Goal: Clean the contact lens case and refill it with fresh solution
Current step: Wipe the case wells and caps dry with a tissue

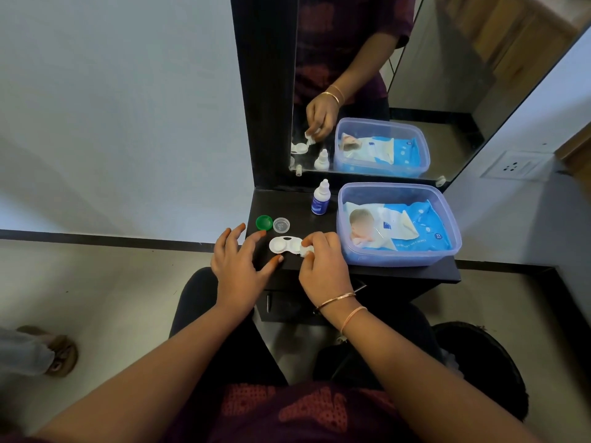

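right hand (pixel 323 263): grip pinching white wipe (pixel 306 251) on case (pixel 284 245), frame centre | left hand (pixel 238 260): grip spread, fingertips on bench (pixel 367 273) beside case

On the counter (pixel 319 266), the lens case (pixel 281 244) lies near the front edge, with two loose caps (pixel 272 223) side by side just behind it. The solution bottle (pixel 320 198) stands farther back, close to the mirror (pixel 415 75). Right of the bottle and case sits a tub (pixel 399 257) with a wipes packet (pixel 399 227) lying in it.
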